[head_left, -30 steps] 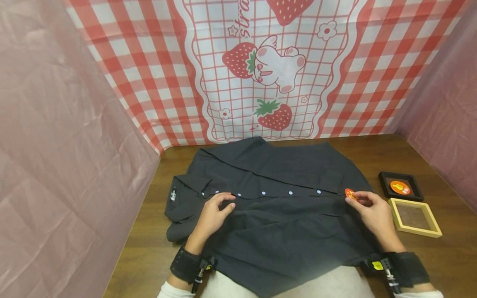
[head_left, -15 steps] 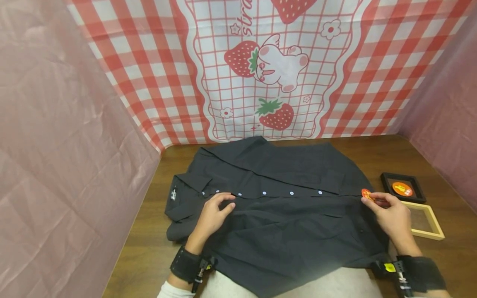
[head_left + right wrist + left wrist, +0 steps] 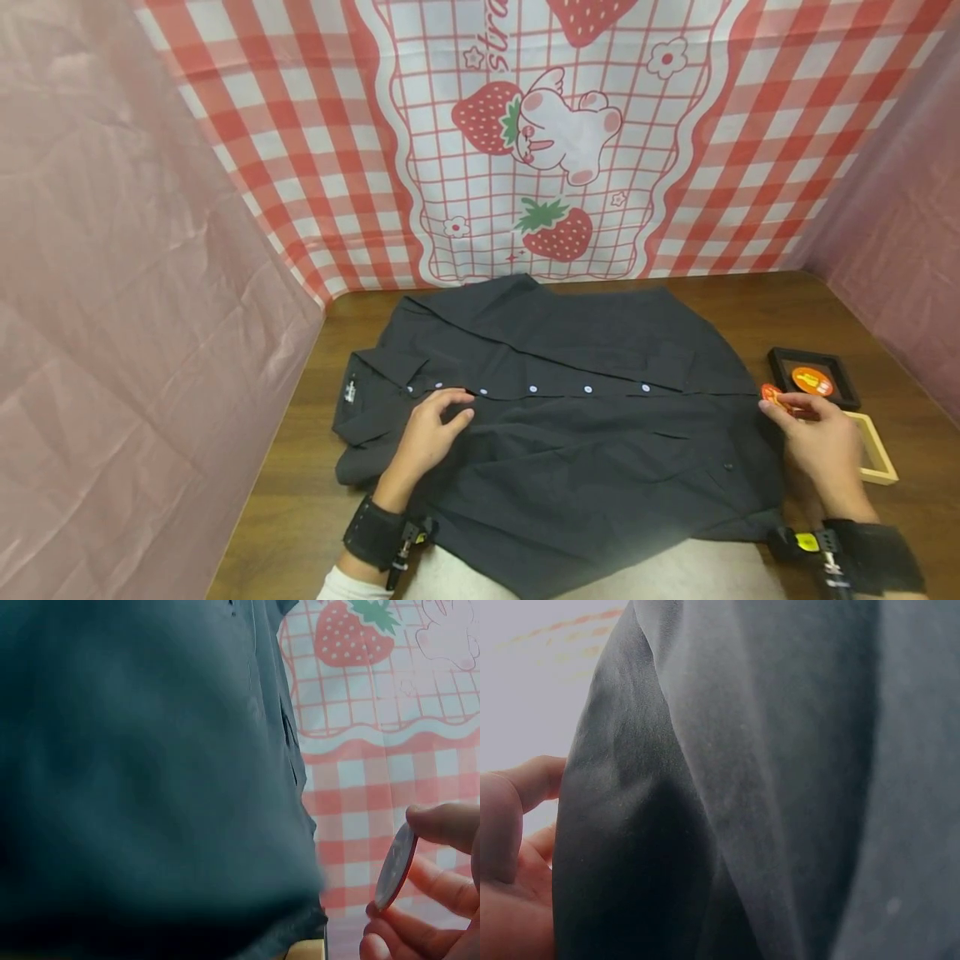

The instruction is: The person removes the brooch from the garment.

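In the head view my right hand [image 3: 821, 446] pinches a round red-and-orange badge [image 3: 772, 395] by its edge, over the hem end of a dark button-up shirt [image 3: 570, 475]. The right wrist view shows the badge's pale flat back [image 3: 396, 866], gripped between thumb and fingertips. My left hand [image 3: 431, 425] is over the shirt near its row of white buttons, fingers loosely bent and holding nothing. Dark cloth fills most of the left wrist view, with part of the left hand [image 3: 517, 840] behind it. The shirt lies flat, collar to the left.
At the right stands a black square frame [image 3: 776, 368] with another orange round badge [image 3: 812, 382] in it. A pale yellow frame [image 3: 879, 450] is partly hidden behind my right hand. A strawberry-print cloth [image 3: 420, 167] hangs behind the wooden table [image 3: 285, 492]; pink cloth walls flank it.
My right hand has moved right with the badge, from above the shirt's front to its hem end, and now covers much of the yellow frame. The left hand has stayed put.
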### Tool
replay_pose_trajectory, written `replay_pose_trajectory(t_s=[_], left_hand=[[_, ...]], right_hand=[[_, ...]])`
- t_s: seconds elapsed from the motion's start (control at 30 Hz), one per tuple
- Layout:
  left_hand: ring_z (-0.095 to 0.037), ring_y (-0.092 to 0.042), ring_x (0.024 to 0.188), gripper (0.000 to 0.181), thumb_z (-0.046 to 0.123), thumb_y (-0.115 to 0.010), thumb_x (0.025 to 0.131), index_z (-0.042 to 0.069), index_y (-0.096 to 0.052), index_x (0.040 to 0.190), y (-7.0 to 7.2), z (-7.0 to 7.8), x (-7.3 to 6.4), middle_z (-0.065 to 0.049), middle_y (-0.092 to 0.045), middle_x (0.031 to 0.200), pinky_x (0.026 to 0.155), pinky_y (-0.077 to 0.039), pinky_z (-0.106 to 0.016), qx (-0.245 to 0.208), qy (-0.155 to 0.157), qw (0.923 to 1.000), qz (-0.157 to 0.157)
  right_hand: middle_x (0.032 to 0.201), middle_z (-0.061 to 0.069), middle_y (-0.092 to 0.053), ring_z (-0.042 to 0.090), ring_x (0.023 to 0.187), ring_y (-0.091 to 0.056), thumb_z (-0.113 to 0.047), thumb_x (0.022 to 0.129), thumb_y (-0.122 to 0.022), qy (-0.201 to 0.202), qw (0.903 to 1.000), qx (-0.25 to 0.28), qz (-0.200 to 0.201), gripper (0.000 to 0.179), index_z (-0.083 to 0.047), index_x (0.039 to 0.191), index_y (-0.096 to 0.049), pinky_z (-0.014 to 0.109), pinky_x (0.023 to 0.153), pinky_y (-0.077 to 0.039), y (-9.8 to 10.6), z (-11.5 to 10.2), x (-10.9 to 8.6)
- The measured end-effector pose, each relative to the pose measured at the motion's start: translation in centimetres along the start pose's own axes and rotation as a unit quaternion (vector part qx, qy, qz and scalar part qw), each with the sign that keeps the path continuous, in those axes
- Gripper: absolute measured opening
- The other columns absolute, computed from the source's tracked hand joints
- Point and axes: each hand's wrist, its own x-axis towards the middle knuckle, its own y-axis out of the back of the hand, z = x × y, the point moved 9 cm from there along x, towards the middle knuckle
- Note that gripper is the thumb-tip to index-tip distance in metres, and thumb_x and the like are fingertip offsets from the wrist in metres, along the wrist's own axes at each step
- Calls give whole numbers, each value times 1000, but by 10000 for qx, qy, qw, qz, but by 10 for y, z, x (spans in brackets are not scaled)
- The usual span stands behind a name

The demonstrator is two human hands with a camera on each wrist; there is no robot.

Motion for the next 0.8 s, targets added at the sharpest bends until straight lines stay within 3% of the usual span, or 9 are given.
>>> replay_pose_trajectory(t_s=[0.1,0.17,0.23,0.33,0.4,0.47,0.8], left_hand=[[-30,-59,121,21,20,-67,91,11,-71,110,-1,0,0,-9,-66,125,97,-50,-49,-11,-8,10000,-16],[-30,-59,121,21,20,-67,91,12,-71,110,-1,0,-1,-9,-66,124,97,-49,-50,-30,-5,10000,-19],[-30,-59,122,21,20,-67,91,12,-71,110,-1,0,-1,-9,-66,125,97,-49,-50,-48,3,10000,-22],[-30,-59,121,21,20,-67,91,12,-71,110,-1,0,-1,-8,-67,124,97,-49,-50,-52,19,10000,-22],[-30,-59,121,21,19,-67,91,11,-71,110,-1,1,-1,-8,-67,124,97,-49,-49,-58,21,10000,-22],[-29,-59,121,21,19,-67,91,11,-71,110,-1,1,0,-8,-67,124,98,-49,-49,-59,21,10000,-19],[-30,-59,121,20,18,-67,90,11,-72,109,-1,0,-1,-8,-67,123,98,-48,-50,-48,0,10000,-1]], right_hand=[[62,-39,-37,-17,59,-35,-34,87,-71,-134,9998,-128,-35,46,5,111,-66,17,53,-34,5,9,1],[61,-28,-51,-17,57,-35,-34,87,-71,-166,9995,-249,-80,47,6,110,-66,18,51,-35,9,14,2],[64,-6,-65,-14,56,-39,-35,88,-69,-152,9987,-483,-114,48,7,110,-65,22,52,-37,13,17,3],[86,27,-69,14,62,-58,-38,90,-66,-208,9964,-802,-199,50,8,111,-64,35,58,-40,19,21,6],[98,31,-68,37,75,-61,-40,92,-63,-253,9948,-954,-247,52,8,113,-63,41,61,-39,21,24,7],[102,32,-66,51,91,-57,-41,93,-61,-305,9939,-1021,-290,54,8,114,-61,45,62,-39,22,26,9],[118,34,-59,57,104,-49,-40,95,-56,-353,9907,-1237,-452,53,9,116,-59,54,76,-38,24,30,12]])
